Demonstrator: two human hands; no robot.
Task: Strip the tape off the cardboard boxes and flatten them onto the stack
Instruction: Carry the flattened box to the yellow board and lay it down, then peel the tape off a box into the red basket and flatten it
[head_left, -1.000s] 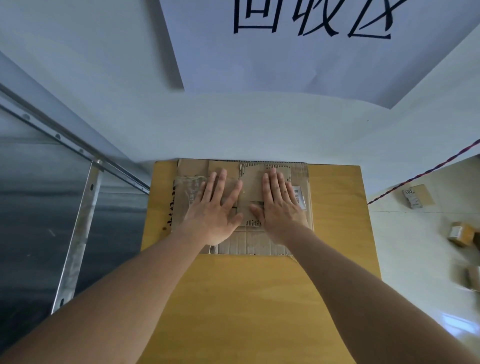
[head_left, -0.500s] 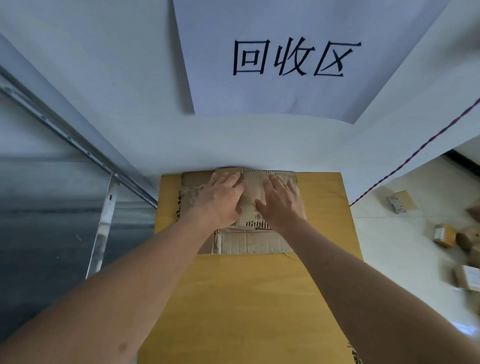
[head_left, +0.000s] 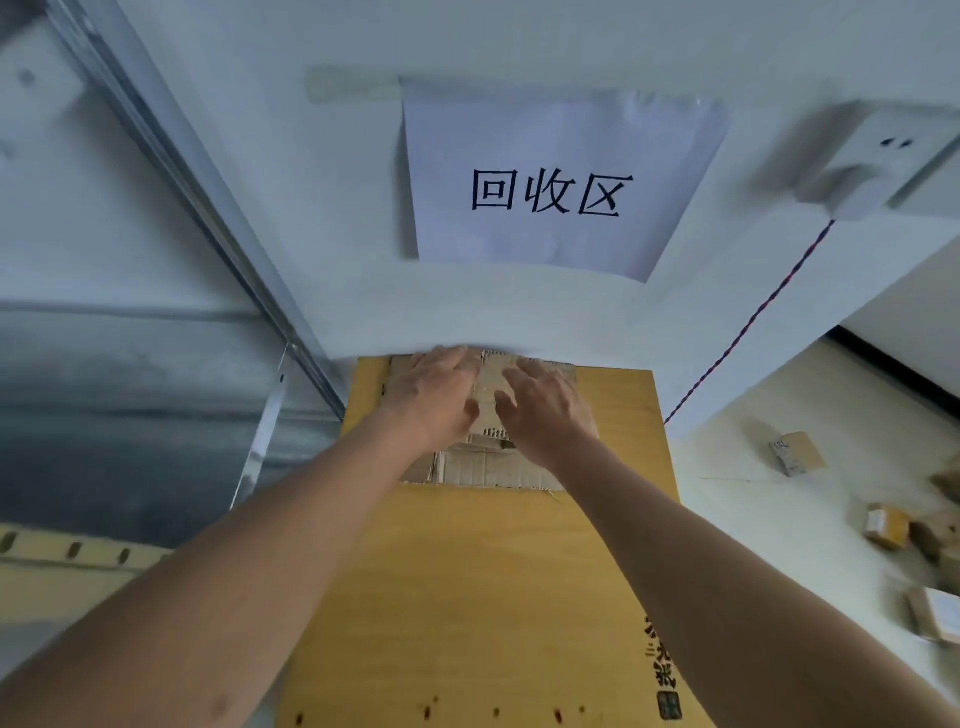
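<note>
Both hands' flat grip (head_left: 488, 400) on flattened cardboard (head_left: 488, 467).

Flattened brown cardboard stack (head_left: 493, 467) against wall

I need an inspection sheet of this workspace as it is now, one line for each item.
Surface: yellow wooden board against the white wall, printed characters near its right edge.
Job's things: stack of flattened cardboard at the board's far end.
Clutter: small cardboard boxes lie unflattened on the floor to the right.
Grippers: left hand and right hand lie flat on the stack, fingers straight.
Cables: red twisted cord runs from the wall socket down behind the board.
Surroundings: paper sign on the wall; metal frame on the left.
</note>
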